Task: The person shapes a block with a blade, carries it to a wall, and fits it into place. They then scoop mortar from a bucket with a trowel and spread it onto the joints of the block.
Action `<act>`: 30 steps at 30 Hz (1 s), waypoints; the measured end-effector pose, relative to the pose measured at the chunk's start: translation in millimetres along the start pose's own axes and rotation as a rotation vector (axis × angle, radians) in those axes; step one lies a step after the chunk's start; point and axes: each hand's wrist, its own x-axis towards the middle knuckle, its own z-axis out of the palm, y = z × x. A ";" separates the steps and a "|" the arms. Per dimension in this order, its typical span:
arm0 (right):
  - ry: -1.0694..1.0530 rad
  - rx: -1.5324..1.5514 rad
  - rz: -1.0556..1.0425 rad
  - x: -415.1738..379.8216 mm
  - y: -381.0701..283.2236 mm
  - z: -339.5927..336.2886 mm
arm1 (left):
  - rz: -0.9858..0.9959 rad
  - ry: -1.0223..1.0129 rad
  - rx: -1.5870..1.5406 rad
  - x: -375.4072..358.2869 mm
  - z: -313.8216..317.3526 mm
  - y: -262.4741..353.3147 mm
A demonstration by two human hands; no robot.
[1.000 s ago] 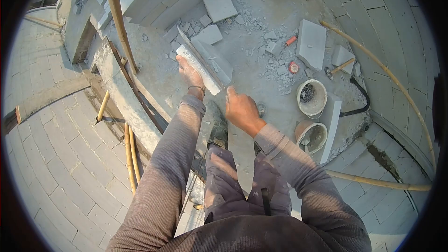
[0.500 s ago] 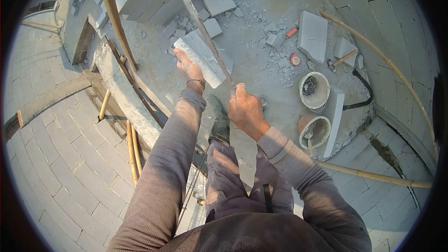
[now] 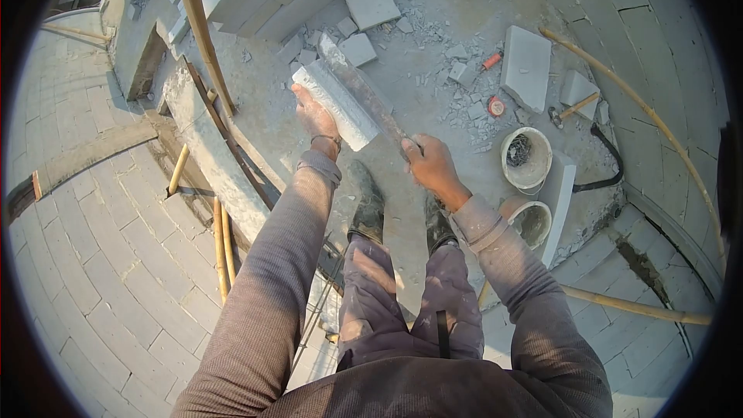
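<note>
My left hand (image 3: pixel 316 114) is closed around a pale, rough-edged piece of lightweight concrete block (image 3: pixel 337 108), held out over the floor. In my right hand (image 3: pixel 435 166) is the handle of a machete (image 3: pixel 360 87) with a long, worn blade. That blade lies slantwise along the right side of the block piece, its flat face turned towards me, and overlaps its edge in this view. Below the hands, my boots (image 3: pixel 366 205) stand on the dusty floor.
Block offcuts (image 3: pixel 371 2) and rubble lie ahead. To the right are a large block (image 3: pixel 526 68), a round red tape measure (image 3: pixel 496 106), a hammer (image 3: pixel 576 106) and two buckets (image 3: pixel 542 178). A wooden pole (image 3: pixel 200 31) leans at left, beside a ledge (image 3: pixel 186 104) above a lower block surface.
My right hand has moved right and slightly down. The machete has turned from edge-on to showing its flat face, its tip lower and nearer the block piece. The left hand keeps its hold.
</note>
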 end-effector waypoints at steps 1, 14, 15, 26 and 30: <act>-0.004 0.005 0.001 -1.0 -2.0 0.2 | 0.003 -0.008 -0.010 0.6 -0.6 -0.6; 0.240 -0.238 -0.210 -2.4 -1.7 10.4 | -0.008 0.021 -0.005 1.4 7.0 -1.7; 0.234 -0.319 -0.214 -1.9 2.2 12.9 | -0.031 0.083 0.074 -0.6 8.7 0.7; 0.147 -0.288 -0.232 -4.1 25.4 12.7 | -0.036 0.136 0.183 1.1 8.4 2.9; 0.144 -0.161 -0.208 -5.2 1.0 -1.7 | -0.011 0.030 -0.014 1.1 3.6 -1.5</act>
